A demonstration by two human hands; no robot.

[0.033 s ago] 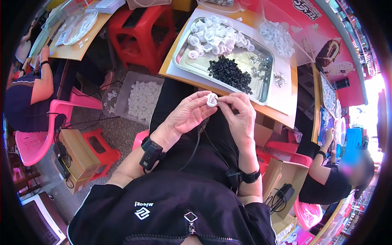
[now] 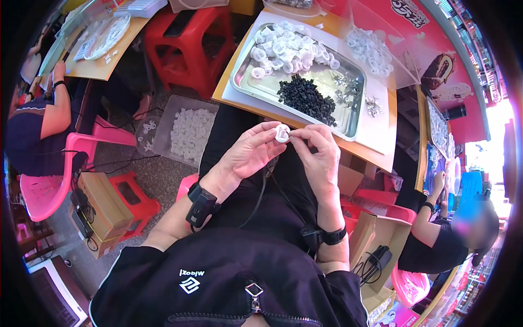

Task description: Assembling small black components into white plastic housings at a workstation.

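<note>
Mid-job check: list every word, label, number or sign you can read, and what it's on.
Black jacket: light lettering beside a diamond-like logo, upside down in this view; wording not copied here.
Red wall panel: large pale characters with dark outlines, near the top edge; not copied either.
Pink box, lower right: print too small to read.
White ring-shaped piece in the hands: no lettering visible.

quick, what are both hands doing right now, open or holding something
Left hand: closed, holding a small white round piece at the fingertips.
Right hand: pinched closed beside it; whether it grips anything cannot be told.
</note>
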